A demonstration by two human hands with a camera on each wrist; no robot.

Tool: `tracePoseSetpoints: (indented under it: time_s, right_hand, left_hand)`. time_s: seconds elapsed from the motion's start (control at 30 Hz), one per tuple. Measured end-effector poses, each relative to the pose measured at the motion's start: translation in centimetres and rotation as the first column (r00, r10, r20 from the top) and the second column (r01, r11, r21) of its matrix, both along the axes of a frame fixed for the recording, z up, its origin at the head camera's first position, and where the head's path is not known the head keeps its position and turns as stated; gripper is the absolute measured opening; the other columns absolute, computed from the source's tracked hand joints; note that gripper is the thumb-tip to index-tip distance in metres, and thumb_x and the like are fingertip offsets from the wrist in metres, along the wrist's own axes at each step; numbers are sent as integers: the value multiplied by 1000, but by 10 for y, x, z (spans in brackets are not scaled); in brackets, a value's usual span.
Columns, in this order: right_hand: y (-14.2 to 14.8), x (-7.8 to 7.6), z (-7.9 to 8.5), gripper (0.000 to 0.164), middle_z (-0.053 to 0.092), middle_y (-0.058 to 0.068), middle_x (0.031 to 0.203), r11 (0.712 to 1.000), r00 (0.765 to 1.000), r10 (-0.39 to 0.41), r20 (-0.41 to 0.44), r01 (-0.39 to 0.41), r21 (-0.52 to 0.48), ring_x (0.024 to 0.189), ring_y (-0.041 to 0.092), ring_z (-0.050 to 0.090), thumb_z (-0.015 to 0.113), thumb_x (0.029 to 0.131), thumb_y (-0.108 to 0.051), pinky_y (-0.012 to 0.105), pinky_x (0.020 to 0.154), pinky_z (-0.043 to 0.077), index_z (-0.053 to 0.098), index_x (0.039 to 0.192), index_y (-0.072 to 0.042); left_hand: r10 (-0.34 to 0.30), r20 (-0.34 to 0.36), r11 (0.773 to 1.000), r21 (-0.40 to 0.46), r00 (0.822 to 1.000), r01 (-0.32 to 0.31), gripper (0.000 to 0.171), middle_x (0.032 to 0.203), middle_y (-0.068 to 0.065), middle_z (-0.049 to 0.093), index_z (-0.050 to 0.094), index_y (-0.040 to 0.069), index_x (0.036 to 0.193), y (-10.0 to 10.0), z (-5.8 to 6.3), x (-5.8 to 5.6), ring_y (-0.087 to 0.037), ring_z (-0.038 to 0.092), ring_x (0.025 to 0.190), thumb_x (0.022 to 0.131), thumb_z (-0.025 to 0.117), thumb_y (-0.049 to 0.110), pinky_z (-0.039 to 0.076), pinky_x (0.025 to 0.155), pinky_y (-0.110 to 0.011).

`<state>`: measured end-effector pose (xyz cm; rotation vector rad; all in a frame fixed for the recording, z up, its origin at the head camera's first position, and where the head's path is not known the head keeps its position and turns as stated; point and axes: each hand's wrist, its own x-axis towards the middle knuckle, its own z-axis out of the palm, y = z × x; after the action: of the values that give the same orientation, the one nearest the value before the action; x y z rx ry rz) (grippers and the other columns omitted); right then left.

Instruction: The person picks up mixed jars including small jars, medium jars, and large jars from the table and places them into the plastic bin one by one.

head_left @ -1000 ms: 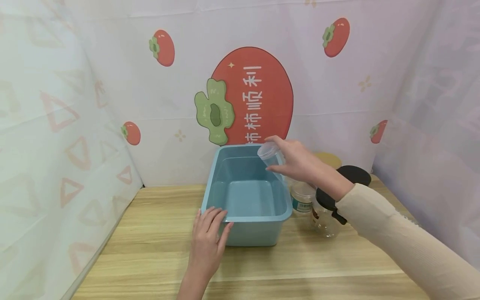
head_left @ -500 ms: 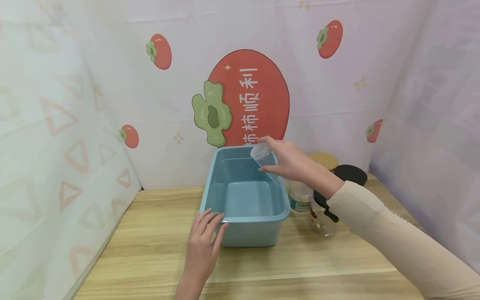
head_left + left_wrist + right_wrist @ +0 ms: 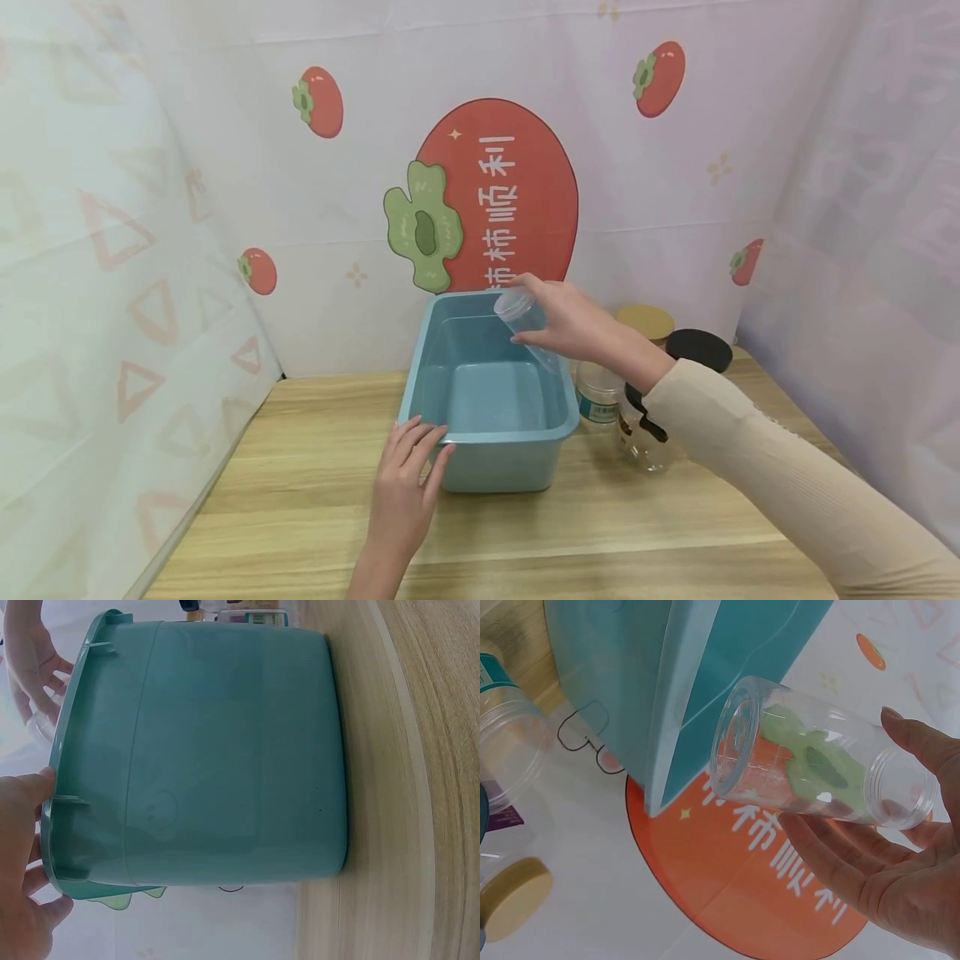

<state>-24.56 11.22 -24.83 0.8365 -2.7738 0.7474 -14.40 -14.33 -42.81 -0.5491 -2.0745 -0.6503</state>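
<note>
A blue-green plastic basin (image 3: 491,462) stands upright on the wooden table. My left hand (image 3: 402,492) holds its near left corner, fingers over the rim and thumb on the outer side. In the left wrist view, that hand (image 3: 22,855) is on the basin's rim (image 3: 71,735). My right hand (image 3: 573,321) grips a clear plastic jar (image 3: 525,323), tilted above the basin's right side. Thumb and fingers lie on opposite sides of the jar (image 3: 810,757) near its threaded neck in the right wrist view. No lid shows on this neck, and I see nothing inside.
Right of the basin stand several clear jars: one with a teal label (image 3: 598,408), one with a dark flip lid (image 3: 648,446), one with a black lid (image 3: 701,348) and one with a yellow lid (image 3: 647,319). Printed cloth (image 3: 360,200) hangs behind and at both sides.
My right hand has moved the jar slightly left, further over the basin. The left hand stays at the same corner. The whole head view has shifted a little.
</note>
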Motion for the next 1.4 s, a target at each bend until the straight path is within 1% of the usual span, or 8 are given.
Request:
tracePoseSetpoints:
  time_s: [0.33,0.53,0.7,0.87,1.1,1.2,1.4]
  right_hand:
    - [-10,-2,1,82,62,21,146,1000,1000,4,3,-4,25,131,36,62,88,88,-17,53,106,56,44,155,-3]
    - [-16,-2,1,80,64,20,143,999,1000,-1,1,1,35,129,36,64,89,88,-18,53,105,57,47,154,-3]
    - [-22,-4,0,78,65,19,142,999,1000,-5,3,5,45,129,35,64,89,88,-19,52,103,58,48,153,-5]
    - [-26,-6,-3,77,65,19,142,999,1000,-10,12,10,48,128,34,64,88,88,-19,52,101,59,48,153,-7]
    - [-32,-5,-2,80,63,17,145,999,1000,2,19,-3,49,132,33,62,89,88,-19,50,105,57,47,154,-5]
    - [-35,-6,-2,79,64,17,144,999,1000,11,18,-12,53,131,32,63,89,88,-19,49,107,57,48,153,-4]
    - [-39,-6,-2,78,65,15,143,997,1000,11,18,-13,71,129,31,64,89,87,-20,47,107,56,48,152,-5]
  left_hand:
    - [2,10,1000,8,1000,-2,28,104,-10,75,78,0,108,0,1,0,-40,68,115,81,87,4,49,104,-70]
    - [1,14,1000,7,1000,-1,26,104,-10,75,78,0,108,0,2,0,-39,68,116,85,85,6,49,103,-69]
    - [0,8,1000,10,1000,0,28,103,-10,75,78,-1,107,0,3,1,-40,69,115,81,87,3,49,102,-70]
    - [-3,14,1000,12,1000,3,27,103,-10,75,78,0,108,0,4,1,-40,68,115,82,86,4,49,104,-69]
    - [-10,17,1000,17,1000,10,28,103,-10,74,78,0,108,1,4,1,-40,68,116,82,86,3,49,105,-69]
    - [-5,16,1000,18,1000,5,28,103,-9,75,78,1,108,1,4,1,-39,68,116,82,87,3,49,104,-70]
    - [9,37,1000,14,999,-9,26,103,-8,75,78,1,108,1,4,2,-37,68,117,83,86,4,48,106,-68]
